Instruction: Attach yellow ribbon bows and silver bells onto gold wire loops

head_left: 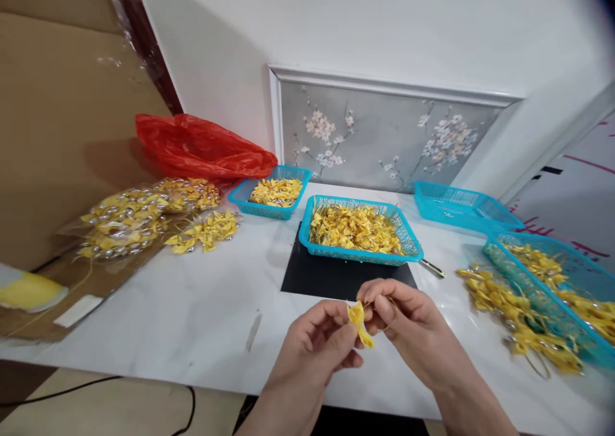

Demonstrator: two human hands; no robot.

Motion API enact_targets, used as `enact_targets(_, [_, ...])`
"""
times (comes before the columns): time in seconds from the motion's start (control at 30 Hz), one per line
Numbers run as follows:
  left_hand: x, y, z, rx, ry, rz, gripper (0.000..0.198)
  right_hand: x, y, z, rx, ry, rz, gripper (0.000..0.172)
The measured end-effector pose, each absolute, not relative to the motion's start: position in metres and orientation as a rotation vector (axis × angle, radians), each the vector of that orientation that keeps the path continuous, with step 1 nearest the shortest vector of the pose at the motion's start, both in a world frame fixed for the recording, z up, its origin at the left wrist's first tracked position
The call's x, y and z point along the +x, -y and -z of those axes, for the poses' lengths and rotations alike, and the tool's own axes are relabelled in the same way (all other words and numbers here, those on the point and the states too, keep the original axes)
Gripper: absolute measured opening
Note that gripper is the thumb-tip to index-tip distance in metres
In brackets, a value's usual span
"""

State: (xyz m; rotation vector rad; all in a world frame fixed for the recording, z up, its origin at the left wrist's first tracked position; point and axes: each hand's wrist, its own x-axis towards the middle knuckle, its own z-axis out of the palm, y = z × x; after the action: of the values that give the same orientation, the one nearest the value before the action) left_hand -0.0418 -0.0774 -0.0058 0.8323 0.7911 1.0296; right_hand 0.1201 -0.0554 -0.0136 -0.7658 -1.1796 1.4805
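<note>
Near the front of the table, my left hand [323,343] pinches a small yellow ribbon bow [358,321] between thumb and fingers. Close against it, the closed fingertips of my right hand [416,324] grip a thin yellowish cord [394,305] that loops out by the bow. Whether the cord is fixed to the bow is hidden by my fingers. Just beyond my hands stands a blue plastic basket [362,255] heaped with yellow bows [355,226] with cords. It rests partly on a black mat [317,279].
To the right, loose bows [514,308] lie beside a filled blue basket [523,282]; another blue basket [461,209] stands behind. At left are beaded bow bundles [125,221], loose bows [206,231], a smaller filled basket [288,213] and a red plastic bag [202,148]. A pen-like object [433,268] touches the mat area.
</note>
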Motion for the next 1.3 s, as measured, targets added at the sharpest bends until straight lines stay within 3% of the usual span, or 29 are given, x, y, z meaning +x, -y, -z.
enact_targets(0.33, [-0.025,0.07,0.01,0.983,-1.046,-1.219,0.017,0.136,0.088,0.029,-0.995,1.417,-1.174,0.025])
enact_targets(0.43, [-0.02,0.072,0.01,0.973,-1.056,-1.206,0.017,0.13,0.09,0.029,-1.13,1.433,-1.068,0.008])
enact_targets(0.73, [-0.024,0.078,0.0,0.717,-1.04,-1.168,0.032,0.133,0.084,0.016,-1.001,1.311,-1.262,0.021])
enact_targets(0.97, [-0.028,0.077,-0.004,0.89,-1.065,-1.101,0.016,0.128,0.085,0.016,-1.038,1.374,-1.273,0.028])
enact_targets(1.17, [-0.034,0.072,-0.002,0.77,-1.038,-1.052,0.018,0.129,0.085,0.018,-1.148,1.41,-1.188,0.034])
enact_targets(1.3, [-0.034,0.07,0.0,0.729,-1.031,-1.07,0.021,0.129,0.085,0.018,-1.19,1.404,-1.235,0.027])
